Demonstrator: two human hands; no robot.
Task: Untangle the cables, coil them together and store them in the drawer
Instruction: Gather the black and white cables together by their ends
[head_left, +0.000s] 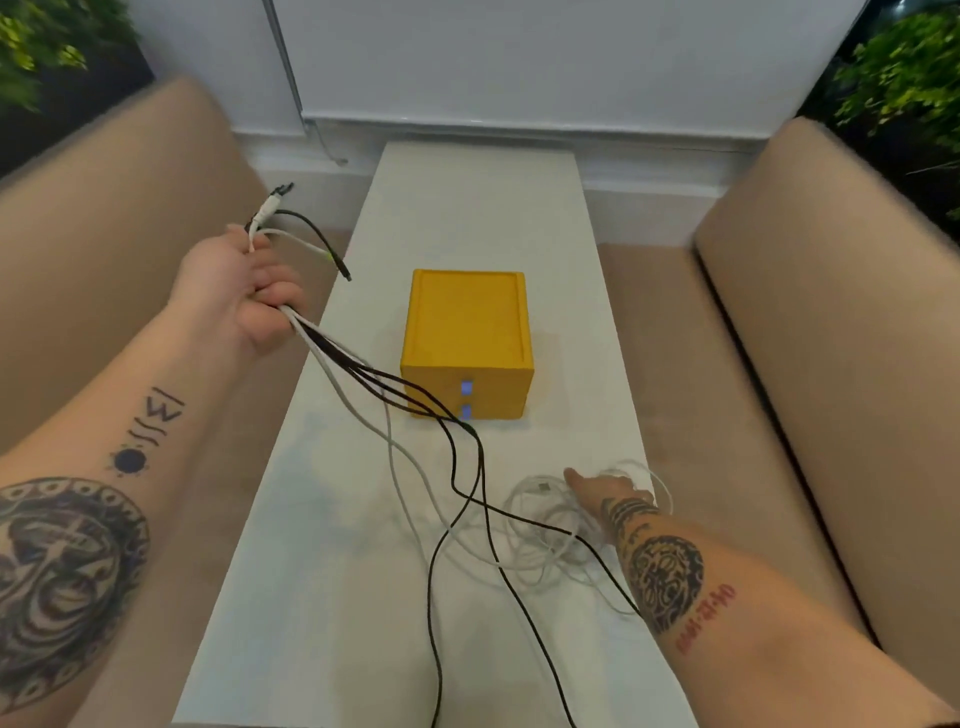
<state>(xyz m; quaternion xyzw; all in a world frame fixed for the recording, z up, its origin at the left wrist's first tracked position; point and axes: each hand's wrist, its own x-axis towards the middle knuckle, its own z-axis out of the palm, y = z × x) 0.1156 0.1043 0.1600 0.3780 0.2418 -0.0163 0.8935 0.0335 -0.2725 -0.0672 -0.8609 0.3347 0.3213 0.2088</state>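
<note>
White and black cables (324, 340) we judge limp, light: left hand (249, 296) clamps them near the plugs (270, 202); right hand (605, 493) touches the tangle (535, 525) by the desk's (337, 597) right edge, fingers' state unclear.

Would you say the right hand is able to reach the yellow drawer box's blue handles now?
Probably yes: the right hand lies on loose white cable loops close before the yellow drawer box, with bare white table between; black cables cross just beside the lower blue handle.
</note>
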